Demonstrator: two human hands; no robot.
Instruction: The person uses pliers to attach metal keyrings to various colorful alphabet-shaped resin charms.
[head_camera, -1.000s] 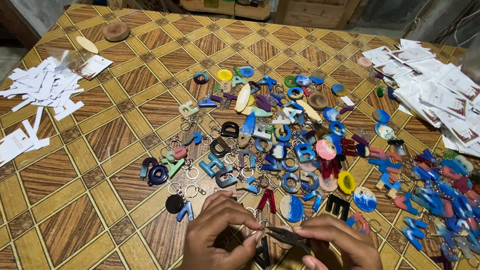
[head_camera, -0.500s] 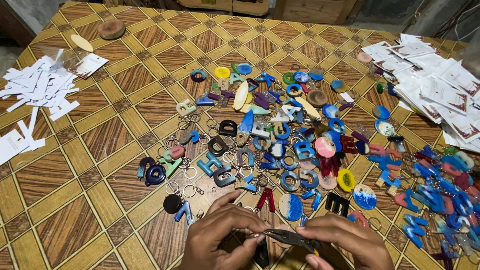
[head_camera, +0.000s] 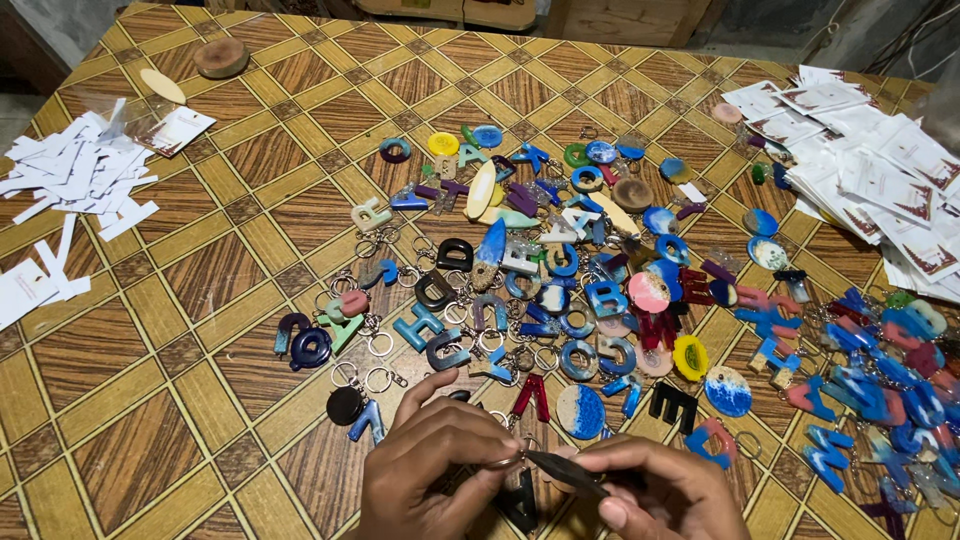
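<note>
From my remote seat I see both hands at the bottom edge of the head view, meeting over the wooden table with its diamond parquet pattern (head_camera: 180, 330). My left hand (head_camera: 425, 470) is curled, knuckles up, the forefinger stretched forward and the thumb and fingertips pressed together on a small silver metal key ring (head_camera: 508, 462). My right hand (head_camera: 655, 492) comes in from the lower right, fingers folded and closed around dark slim-nosed pliers (head_camera: 565, 472), whose tip points left and touches the ring between the two hands. A black resin letter charm (head_camera: 520, 498) hangs just below the ring, partly hidden by the fingers; I cannot tell which letter it is. The ring sits at the near edge of the table, just in front of the spread of coloured resin letter and disc keychains (head_camera: 560, 290), mostly blue, with red, yellow and black pieces. Well apart to the left lies a heap of white paper strips (head_camera: 75, 170), and at the far right a stack of white printed cards (head_camera: 880, 170).
</note>
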